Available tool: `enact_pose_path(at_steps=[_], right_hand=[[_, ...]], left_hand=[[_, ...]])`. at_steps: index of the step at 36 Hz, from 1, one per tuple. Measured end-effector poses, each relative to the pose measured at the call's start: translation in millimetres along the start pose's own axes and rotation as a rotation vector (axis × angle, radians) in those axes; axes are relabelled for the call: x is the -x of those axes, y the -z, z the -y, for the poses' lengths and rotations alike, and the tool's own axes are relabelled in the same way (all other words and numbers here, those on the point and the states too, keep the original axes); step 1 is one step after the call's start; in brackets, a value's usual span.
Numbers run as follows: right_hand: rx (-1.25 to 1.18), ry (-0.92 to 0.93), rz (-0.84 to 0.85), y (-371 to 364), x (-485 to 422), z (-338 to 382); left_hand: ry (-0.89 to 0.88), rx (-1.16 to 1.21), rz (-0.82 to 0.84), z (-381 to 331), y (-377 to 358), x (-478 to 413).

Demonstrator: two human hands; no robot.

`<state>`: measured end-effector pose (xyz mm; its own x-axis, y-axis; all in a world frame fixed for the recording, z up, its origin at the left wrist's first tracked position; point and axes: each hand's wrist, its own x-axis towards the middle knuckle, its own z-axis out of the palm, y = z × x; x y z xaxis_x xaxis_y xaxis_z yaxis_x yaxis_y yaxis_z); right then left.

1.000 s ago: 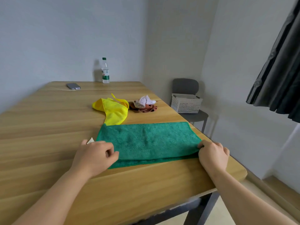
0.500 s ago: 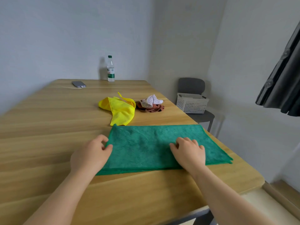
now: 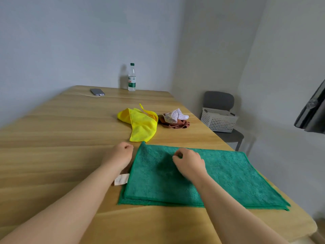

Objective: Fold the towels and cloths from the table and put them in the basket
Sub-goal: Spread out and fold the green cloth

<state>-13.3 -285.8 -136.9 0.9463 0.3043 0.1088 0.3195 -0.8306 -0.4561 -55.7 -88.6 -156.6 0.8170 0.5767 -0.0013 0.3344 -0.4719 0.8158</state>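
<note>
Left hand (image 3: 119,154) beside green towel (image 3: 223,175); right hand (image 3: 189,163) over.

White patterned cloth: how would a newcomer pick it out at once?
On the wooden table, look toward the right edge, just past the yellow cloth. The white patterned cloth sits crumpled atop a brown cloth. It alone is pale, with a fine print.

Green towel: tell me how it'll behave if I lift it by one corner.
Probably floppy: the green towel lies flat in two limp layers, so it would likely droop and unfold. Its fuzzy pile suggests it would drag, not slide, on the wooden table.
</note>
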Motion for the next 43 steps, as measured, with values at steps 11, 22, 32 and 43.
enact_pose_path(at_steps=[11,22,32,43], right_hand=[[0.076,0.034,-0.091,-20,-7,-10],[-0.023,0.014,-0.109,-19,-10,-13],[-0.081,0.020,-0.128,-18,-10,-14],[0.115,0.134,-0.025,-18,-9,-13]], left_hand=[[-0.497,-0.081,0.235,-1,-14,-33],[-0.345,0.179,0.040,0,-6,-39],[-0.400,0.251,-0.067,-3,-11,-41],[-0.212,-0.054,-0.143,-3,-4,-37]])
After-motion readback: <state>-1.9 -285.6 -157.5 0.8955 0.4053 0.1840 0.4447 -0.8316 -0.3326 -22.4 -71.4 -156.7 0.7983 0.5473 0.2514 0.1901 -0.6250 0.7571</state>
